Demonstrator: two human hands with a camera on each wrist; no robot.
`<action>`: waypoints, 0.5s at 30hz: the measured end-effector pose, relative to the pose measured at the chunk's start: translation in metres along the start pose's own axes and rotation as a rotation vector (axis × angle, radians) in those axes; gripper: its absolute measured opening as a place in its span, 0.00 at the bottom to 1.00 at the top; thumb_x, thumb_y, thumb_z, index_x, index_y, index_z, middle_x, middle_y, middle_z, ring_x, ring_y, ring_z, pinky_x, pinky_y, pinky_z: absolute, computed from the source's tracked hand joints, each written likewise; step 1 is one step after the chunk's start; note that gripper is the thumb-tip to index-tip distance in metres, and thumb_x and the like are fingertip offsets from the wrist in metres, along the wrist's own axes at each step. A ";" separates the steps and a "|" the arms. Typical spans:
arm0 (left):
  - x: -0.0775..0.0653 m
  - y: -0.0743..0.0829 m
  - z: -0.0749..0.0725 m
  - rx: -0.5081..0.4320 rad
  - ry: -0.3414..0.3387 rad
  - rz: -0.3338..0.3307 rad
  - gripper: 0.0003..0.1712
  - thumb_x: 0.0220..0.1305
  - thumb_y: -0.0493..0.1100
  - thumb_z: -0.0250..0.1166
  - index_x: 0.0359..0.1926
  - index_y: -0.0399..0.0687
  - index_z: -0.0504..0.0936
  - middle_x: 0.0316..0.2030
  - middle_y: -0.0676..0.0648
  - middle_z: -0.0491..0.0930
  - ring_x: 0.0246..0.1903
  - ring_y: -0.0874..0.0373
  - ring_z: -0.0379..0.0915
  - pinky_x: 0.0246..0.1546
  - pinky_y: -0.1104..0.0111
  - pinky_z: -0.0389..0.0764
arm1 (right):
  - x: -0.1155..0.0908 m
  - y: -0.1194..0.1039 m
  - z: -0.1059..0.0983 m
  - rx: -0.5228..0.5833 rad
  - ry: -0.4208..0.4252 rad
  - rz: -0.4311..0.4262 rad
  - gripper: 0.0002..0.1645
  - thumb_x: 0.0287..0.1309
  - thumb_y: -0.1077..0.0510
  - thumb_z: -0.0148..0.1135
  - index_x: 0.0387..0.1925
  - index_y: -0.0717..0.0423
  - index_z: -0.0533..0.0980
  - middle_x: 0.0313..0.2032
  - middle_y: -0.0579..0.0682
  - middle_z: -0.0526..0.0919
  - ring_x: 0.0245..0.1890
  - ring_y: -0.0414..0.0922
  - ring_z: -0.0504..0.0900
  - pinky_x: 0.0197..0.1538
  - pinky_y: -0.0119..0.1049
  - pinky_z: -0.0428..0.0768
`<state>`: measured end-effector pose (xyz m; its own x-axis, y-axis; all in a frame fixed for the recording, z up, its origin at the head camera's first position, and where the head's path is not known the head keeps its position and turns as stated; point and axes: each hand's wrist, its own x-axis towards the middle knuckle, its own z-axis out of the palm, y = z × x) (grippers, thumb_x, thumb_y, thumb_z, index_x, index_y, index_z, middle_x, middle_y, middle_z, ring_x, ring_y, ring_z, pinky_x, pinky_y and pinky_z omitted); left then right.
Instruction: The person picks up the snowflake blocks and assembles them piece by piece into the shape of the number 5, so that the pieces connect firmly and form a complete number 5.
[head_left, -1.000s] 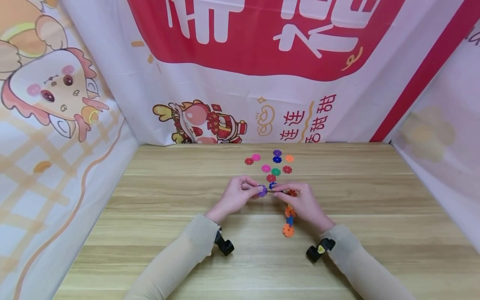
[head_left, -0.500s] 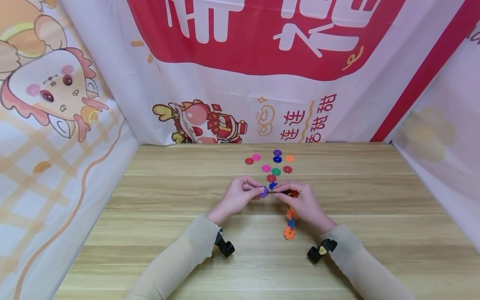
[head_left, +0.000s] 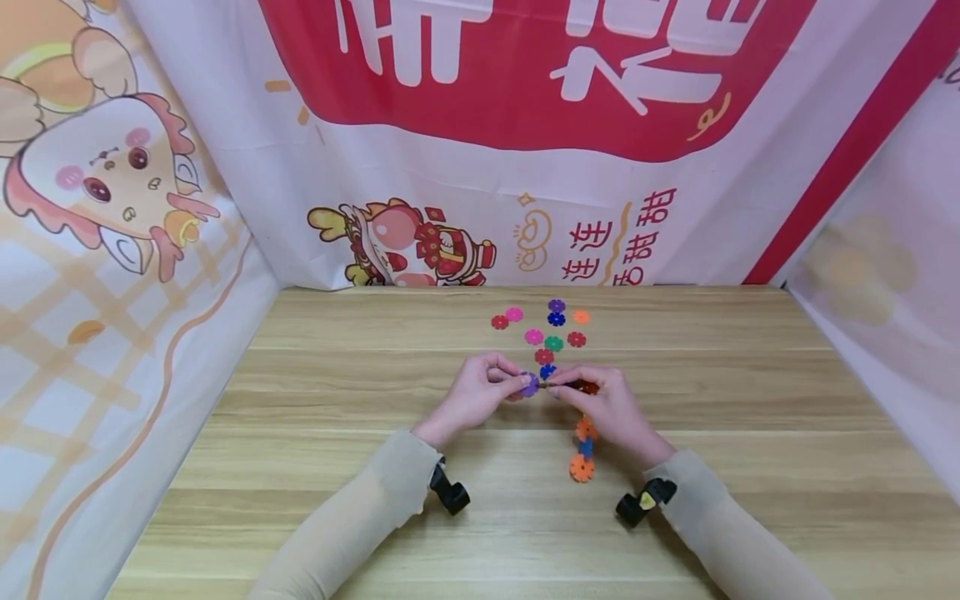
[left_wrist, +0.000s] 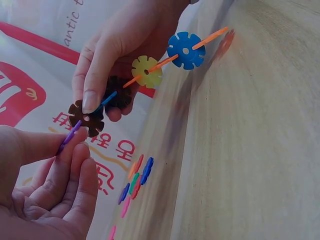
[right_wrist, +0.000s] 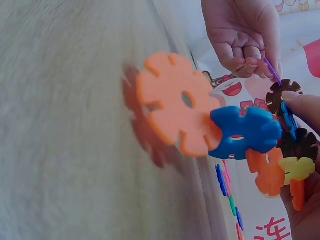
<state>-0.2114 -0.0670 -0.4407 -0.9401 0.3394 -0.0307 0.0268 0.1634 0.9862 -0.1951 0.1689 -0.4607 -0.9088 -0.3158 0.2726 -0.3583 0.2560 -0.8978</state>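
In the head view my left hand (head_left: 480, 392) pinches a purple slotted snowflake disc (head_left: 529, 384) between thumb and fingers. The purple disc stands edge-on in the left wrist view, its edge right at a slot of a dark brown disc (left_wrist: 95, 129). My right hand (head_left: 603, 400) pinches that brown disc, the end of a chain of interlocked discs. Along the chain come a second brown disc, a yellow disc (left_wrist: 147, 72), a blue disc (right_wrist: 245, 132) and a large orange disc (right_wrist: 165, 100) at the low end. My right fingers partly hide the chain's middle.
Loose discs lie flat on the wooden table (head_left: 337, 358) beyond my hands, among them a pink disc (head_left: 534, 337), a green disc (head_left: 553, 343), a red disc (head_left: 543, 357) and a blue disc (head_left: 548, 372). Printed cloth (head_left: 420, 175) walls the back and sides.
The purple disc has shifted slightly right, up against the brown disc. The chain's low end has swung a little toward me and to the right. Both hands keep their grip.
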 end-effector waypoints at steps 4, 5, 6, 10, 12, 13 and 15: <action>0.000 0.000 0.002 -0.016 0.011 -0.009 0.06 0.69 0.36 0.68 0.42 0.37 0.81 0.35 0.45 0.87 0.35 0.53 0.84 0.45 0.51 0.84 | 0.000 0.000 0.001 0.001 0.004 0.011 0.06 0.66 0.58 0.69 0.42 0.51 0.88 0.48 0.51 0.87 0.47 0.47 0.85 0.48 0.36 0.84; 0.000 -0.001 0.003 -0.022 0.015 -0.010 0.06 0.69 0.36 0.68 0.42 0.37 0.81 0.35 0.45 0.87 0.34 0.53 0.84 0.45 0.51 0.84 | -0.001 0.000 0.001 -0.003 0.006 0.009 0.06 0.66 0.59 0.69 0.43 0.52 0.88 0.47 0.50 0.88 0.47 0.47 0.85 0.48 0.36 0.84; 0.000 -0.001 0.004 -0.026 0.019 -0.010 0.06 0.68 0.36 0.68 0.42 0.36 0.81 0.35 0.45 0.87 0.34 0.53 0.84 0.45 0.51 0.84 | -0.001 0.000 0.001 -0.003 0.009 0.012 0.06 0.66 0.58 0.69 0.42 0.51 0.88 0.47 0.49 0.88 0.46 0.47 0.85 0.47 0.37 0.84; 0.000 -0.002 0.007 -0.033 0.037 -0.009 0.06 0.68 0.36 0.69 0.41 0.36 0.81 0.34 0.45 0.87 0.34 0.52 0.84 0.45 0.49 0.84 | -0.001 -0.001 0.002 -0.008 0.018 0.017 0.05 0.65 0.59 0.69 0.42 0.49 0.88 0.45 0.46 0.88 0.42 0.47 0.86 0.44 0.38 0.85; -0.001 -0.002 0.008 -0.032 0.044 -0.006 0.06 0.68 0.36 0.69 0.41 0.37 0.81 0.33 0.45 0.87 0.33 0.53 0.84 0.45 0.49 0.83 | -0.001 -0.001 0.003 -0.005 0.022 0.026 0.05 0.65 0.58 0.70 0.41 0.48 0.88 0.45 0.45 0.88 0.42 0.47 0.86 0.43 0.39 0.86; -0.001 -0.002 0.008 -0.034 0.047 -0.006 0.06 0.68 0.35 0.69 0.41 0.36 0.81 0.33 0.45 0.87 0.33 0.53 0.84 0.44 0.49 0.83 | -0.001 -0.001 0.003 -0.004 0.022 0.028 0.05 0.65 0.58 0.70 0.41 0.48 0.88 0.45 0.45 0.88 0.42 0.47 0.86 0.43 0.39 0.86; -0.001 -0.002 0.008 -0.033 0.047 -0.003 0.06 0.68 0.35 0.69 0.40 0.36 0.81 0.33 0.45 0.86 0.33 0.53 0.84 0.44 0.50 0.84 | -0.001 -0.001 0.003 -0.001 0.020 0.036 0.05 0.65 0.58 0.70 0.41 0.48 0.88 0.45 0.45 0.88 0.41 0.47 0.86 0.42 0.39 0.86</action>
<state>-0.2074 -0.0602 -0.4440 -0.9553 0.2944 -0.0270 0.0133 0.1338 0.9909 -0.1936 0.1663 -0.4614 -0.9252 -0.2877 0.2476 -0.3260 0.2679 -0.9066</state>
